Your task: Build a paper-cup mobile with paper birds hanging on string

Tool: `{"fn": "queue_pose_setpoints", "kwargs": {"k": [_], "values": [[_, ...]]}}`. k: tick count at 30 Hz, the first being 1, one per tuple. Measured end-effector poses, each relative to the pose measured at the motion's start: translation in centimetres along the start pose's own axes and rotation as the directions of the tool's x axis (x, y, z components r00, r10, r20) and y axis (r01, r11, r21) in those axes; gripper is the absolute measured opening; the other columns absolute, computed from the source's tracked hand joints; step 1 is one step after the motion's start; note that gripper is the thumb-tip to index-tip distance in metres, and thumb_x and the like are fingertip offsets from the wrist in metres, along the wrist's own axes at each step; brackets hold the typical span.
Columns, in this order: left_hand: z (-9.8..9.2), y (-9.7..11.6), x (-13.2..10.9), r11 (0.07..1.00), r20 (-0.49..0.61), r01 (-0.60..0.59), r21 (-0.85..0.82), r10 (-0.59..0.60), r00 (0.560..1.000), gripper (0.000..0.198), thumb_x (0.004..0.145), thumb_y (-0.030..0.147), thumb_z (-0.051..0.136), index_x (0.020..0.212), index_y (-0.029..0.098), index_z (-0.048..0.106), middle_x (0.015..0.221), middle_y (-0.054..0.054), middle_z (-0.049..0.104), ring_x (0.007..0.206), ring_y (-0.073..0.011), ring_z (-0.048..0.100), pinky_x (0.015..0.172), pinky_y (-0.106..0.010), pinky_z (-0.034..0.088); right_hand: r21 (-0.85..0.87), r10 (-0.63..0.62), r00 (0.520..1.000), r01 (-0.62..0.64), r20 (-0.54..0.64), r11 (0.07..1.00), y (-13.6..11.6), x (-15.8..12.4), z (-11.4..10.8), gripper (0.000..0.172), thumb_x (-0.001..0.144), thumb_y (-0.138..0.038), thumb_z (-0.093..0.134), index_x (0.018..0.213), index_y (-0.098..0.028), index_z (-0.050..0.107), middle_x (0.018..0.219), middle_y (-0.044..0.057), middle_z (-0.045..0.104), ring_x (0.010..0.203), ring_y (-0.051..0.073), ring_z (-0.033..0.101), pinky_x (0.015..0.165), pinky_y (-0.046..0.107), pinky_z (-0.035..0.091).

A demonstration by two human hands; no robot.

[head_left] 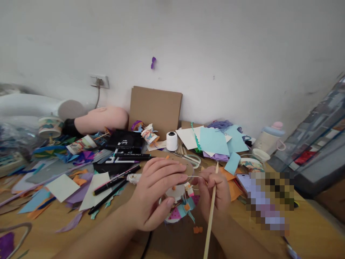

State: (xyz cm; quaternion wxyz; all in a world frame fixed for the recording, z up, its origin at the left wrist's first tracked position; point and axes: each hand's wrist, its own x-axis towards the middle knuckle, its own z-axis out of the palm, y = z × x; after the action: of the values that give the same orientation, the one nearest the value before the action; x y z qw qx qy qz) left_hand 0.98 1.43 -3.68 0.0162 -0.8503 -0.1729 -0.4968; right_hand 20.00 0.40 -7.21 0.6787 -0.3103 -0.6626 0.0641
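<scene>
My left hand (157,192) is curved above a small decorated paper cup (175,193), fingers stretched out and thumb apart from them. Pink and light-blue paper pieces (185,207) surround the cup's side. Its lower left part is hidden behind my left hand. A thin white string (194,176) runs from near my left fingertips to my right hand (217,190). The right fingers are closed, pinching the string and also gripping a pale wooden stick (211,217), which points up and stretches down past the frame's bottom. A cardboard disc (190,171) shows behind the fingers.
Behind the hands stand a white thread spool (171,141), scissors (196,158) and brown cardboard sheets (156,108). Markers (117,180) and paper scraps cover the left side. Light-blue paper (214,141), a phone (244,181) and a bottle (269,138) are at right.
</scene>
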Motion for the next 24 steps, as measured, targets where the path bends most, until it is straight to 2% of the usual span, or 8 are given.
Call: {"fn": "queue_pose_setpoints", "kwargs": {"k": [3,6,8,10,13,17,21,24], "values": [[-0.1,0.2,0.1,1.0,0.009,-0.009,0.005,0.008,1.0,0.04,0.085,0.021,0.046,0.123,0.018,0.057,0.123,-0.012,0.068,0.118,-0.0273,0.058,0.103,-0.045,0.037,-0.028,-0.017,0.999,0.016,-0.029,0.999,-0.2,0.2,0.0,0.02,0.091,-0.009,0.053,0.085,-0.025,0.043,0.077,-0.002,0.062,0.073,0.018,0.059,0.078,0.04,0.044],[0.0,0.2,0.1,1.0,0.006,-0.011,-0.001,0.011,1.0,0.04,0.084,0.021,0.048,0.123,0.018,0.057,0.124,-0.011,0.067,0.118,-0.0269,0.058,0.105,-0.045,0.035,-0.033,-0.075,0.995,0.073,-0.065,0.997,-0.6,0.4,-0.5,0.023,0.087,-0.008,0.054,0.096,-0.025,0.043,0.105,0.007,0.066,0.103,0.026,0.063,0.089,0.048,0.044],[0.0,0.2,0.1,1.0,0.01,-0.013,-0.009,0.013,1.0,0.042,0.083,0.021,0.048,0.124,0.018,0.056,0.125,-0.012,0.066,0.119,-0.0268,0.057,0.106,-0.045,0.034,-0.035,-0.149,0.988,0.15,0.028,0.988,-0.8,0.5,-1.0,0.024,0.085,-0.009,0.053,0.097,-0.026,0.041,0.121,0.01,0.065,0.115,0.03,0.06,0.102,0.058,0.037],[0.0,0.2,0.0,1.0,0.024,-0.015,-0.015,0.015,1.0,0.042,0.083,0.021,0.048,0.124,0.017,0.056,0.126,-0.012,0.066,0.12,-0.0267,0.056,0.106,-0.045,0.034,-0.032,-0.226,0.95,0.238,0.218,0.971,-0.8,0.4,-1.4,0.022,0.084,-0.012,0.054,0.093,-0.026,0.04,0.131,0.009,0.064,0.12,0.032,0.059,0.112,0.065,0.021],[0.1,0.2,0.0,1.0,0.033,-0.011,-0.025,0.012,0.999,0.042,0.083,0.021,0.048,0.124,0.017,0.056,0.127,-0.012,0.065,0.121,-0.0269,0.055,0.106,-0.045,0.033,0.003,-0.277,0.883,0.298,0.379,0.955,-0.9,0.3,-1.7,0.025,0.08,-0.012,0.057,0.094,-0.025,0.041,0.14,0.007,0.059,0.126,0.032,0.057,0.119,0.061,0.009],[0.1,0.0,0.0,1.0,0.032,-0.003,-0.029,0.004,0.999,0.042,0.083,0.021,0.048,0.124,0.017,0.055,0.127,-0.012,0.064,0.121,-0.0268,0.055,0.105,-0.045,0.034,-0.044,-0.254,0.897,0.288,0.362,0.957,-1.0,0.2,-1.5,0.028,0.076,-0.009,0.057,0.096,-0.024,0.042,0.142,0.007,0.056,0.13,0.031,0.053,0.12,0.057,0.008],[0.1,-0.2,0.1,1.0,0.023,-0.008,-0.01,0.008,1.0,0.041,0.083,0.021,0.048,0.123,0.017,0.056,0.126,-0.013,0.065,0.12,-0.027,0.055,0.105,-0.046,0.034,-0.109,-0.177,0.905,0.235,0.387,0.966,-1.3,0.4,-1.7,0.019,0.077,-0.009,0.055,0.083,-0.024,0.044,0.141,0.003,0.059,0.13,0.027,0.054,0.122,0.053,0.004],[0.5,0.1,0.2,0.999,0.001,-0.031,0.016,0.031,1.0,0.041,0.082,0.021,0.049,0.123,0.018,0.056,0.126,-0.013,0.065,0.119,-0.0268,0.057,0.105,-0.047,0.034,-0.122,-0.205,0.891,0.275,0.404,0.954,-1.6,0.7,-1.8,0.019,0.077,-0.007,0.052,0.081,-0.023,0.045,0.138,0.004,0.06,0.13,0.025,0.054,0.122,0.051,0.008]]}}
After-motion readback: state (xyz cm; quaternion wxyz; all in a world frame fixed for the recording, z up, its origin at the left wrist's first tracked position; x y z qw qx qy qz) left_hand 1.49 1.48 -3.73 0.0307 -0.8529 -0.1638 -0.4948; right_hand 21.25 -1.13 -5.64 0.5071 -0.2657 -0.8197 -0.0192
